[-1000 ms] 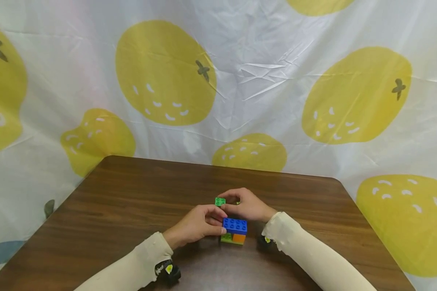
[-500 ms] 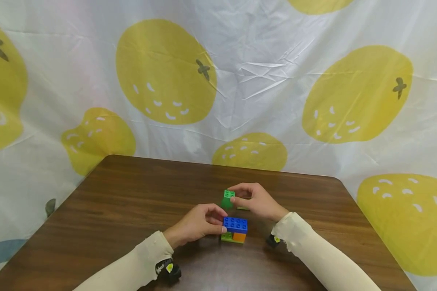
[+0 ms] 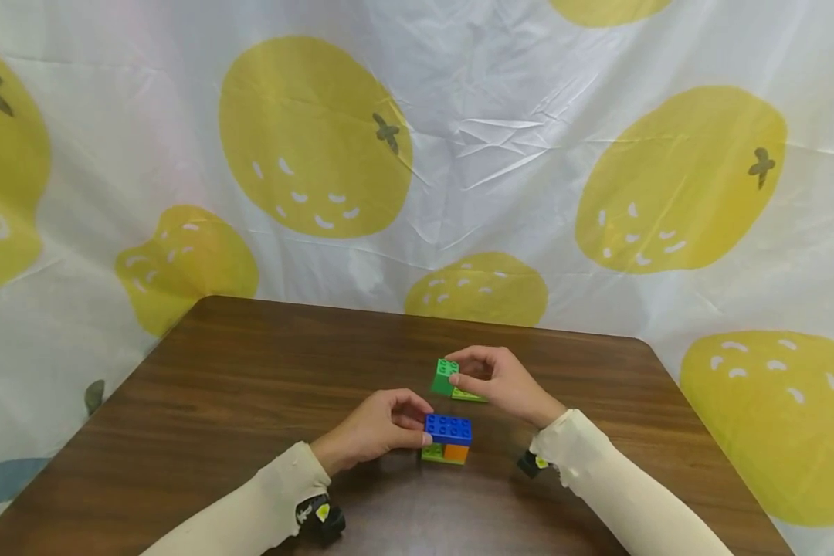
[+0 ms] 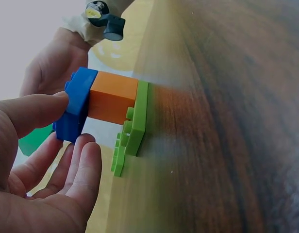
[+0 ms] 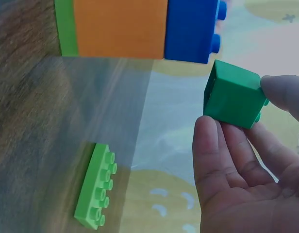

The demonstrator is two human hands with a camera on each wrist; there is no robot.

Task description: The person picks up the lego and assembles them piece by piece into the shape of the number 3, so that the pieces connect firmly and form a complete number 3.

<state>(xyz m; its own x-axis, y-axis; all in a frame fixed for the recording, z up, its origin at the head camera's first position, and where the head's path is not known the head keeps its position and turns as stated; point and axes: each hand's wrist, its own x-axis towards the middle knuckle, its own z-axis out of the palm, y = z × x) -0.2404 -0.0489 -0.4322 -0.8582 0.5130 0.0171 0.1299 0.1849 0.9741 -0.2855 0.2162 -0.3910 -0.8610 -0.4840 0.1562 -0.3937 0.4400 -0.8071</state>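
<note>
At the table's middle stands a small stack: a blue brick (image 3: 449,426) on top, an orange brick (image 3: 456,452) under its right part, a flat light-green brick (image 4: 140,119) at the bottom. My left hand (image 3: 371,425) holds the blue brick at its left end, thumb on one side and fingertips on the other. My right hand (image 3: 507,384) pinches a square green brick (image 5: 234,97) between thumb and fingers, raised above the table behind the stack. A second flat light-green brick (image 5: 95,187) lies studs up on the table, just below the right hand.
The dark wooden table (image 3: 264,371) has a far edge in front of a white curtain (image 3: 486,193) printed with yellow lemons. Black wrist cameras hang under both cream sleeves, the left one (image 3: 323,517) close over the tabletop.
My right hand has lifted the green brick and carried it rightward and away, near the second flat light-green brick, which now shows more. The left hand and stack have stayed put.
</note>
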